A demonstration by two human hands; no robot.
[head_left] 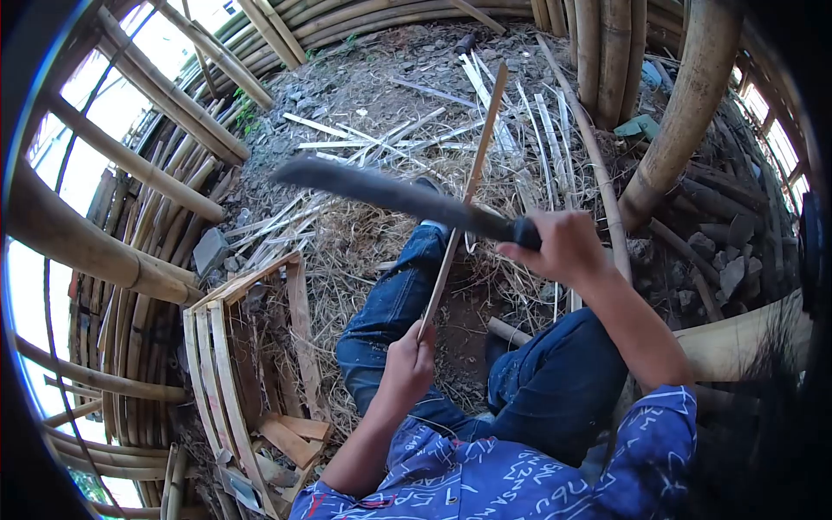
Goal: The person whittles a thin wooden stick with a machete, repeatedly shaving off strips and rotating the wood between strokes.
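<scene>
A long dark machete (pixel 381 192) is held by its black handle in my right hand (pixel 563 249), its blade reaching out to the left. My left hand (pixel 409 368) grips the lower end of a thin bamboo strip (pixel 485 139), which slants upward and away over the ground. The blade crosses the strip around its middle; whether the two touch is unclear. Both hands are above my legs in blue jeans (pixel 390 312).
A wooden crate (pixel 227 373) with loose wood pieces (pixel 290 440) stands at the left. Split strips (pixel 381 143) and shavings (pixel 347 243) litter the ground ahead. Bamboo poles (pixel 693 95) rise on both sides, with stones (pixel 732 273) at the right.
</scene>
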